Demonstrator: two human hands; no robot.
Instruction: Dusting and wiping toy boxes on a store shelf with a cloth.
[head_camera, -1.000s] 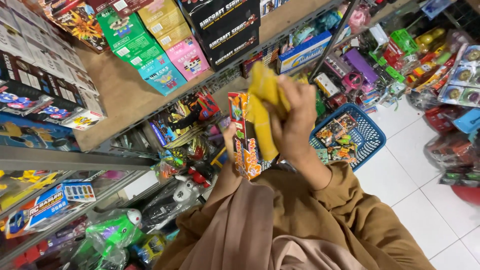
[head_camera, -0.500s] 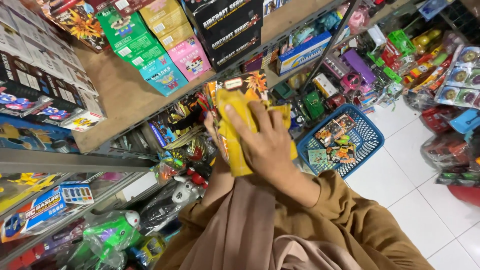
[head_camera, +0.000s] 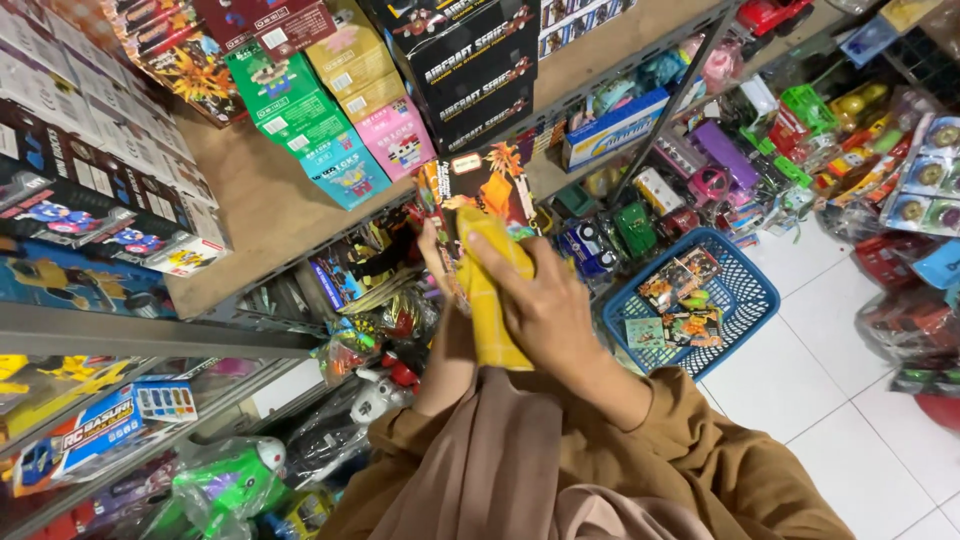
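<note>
At the centre of the frame the right hand presses a soft yellow checked cloth flat against a glossy cardboard toy box, hiding its lower face, while the left hand, mostly covered, grips the box's left edge beside the wooden shelf.

We saw a wooden shelf on a grey metal frame, carrying boxed toys: green boxes, a pink box, a teal box and black boxes stacked side by side. Below it, a lower shelf held a blue boxed toy car. On the white tiled floor stood a blue plastic basket with card packs lying inside.
</note>
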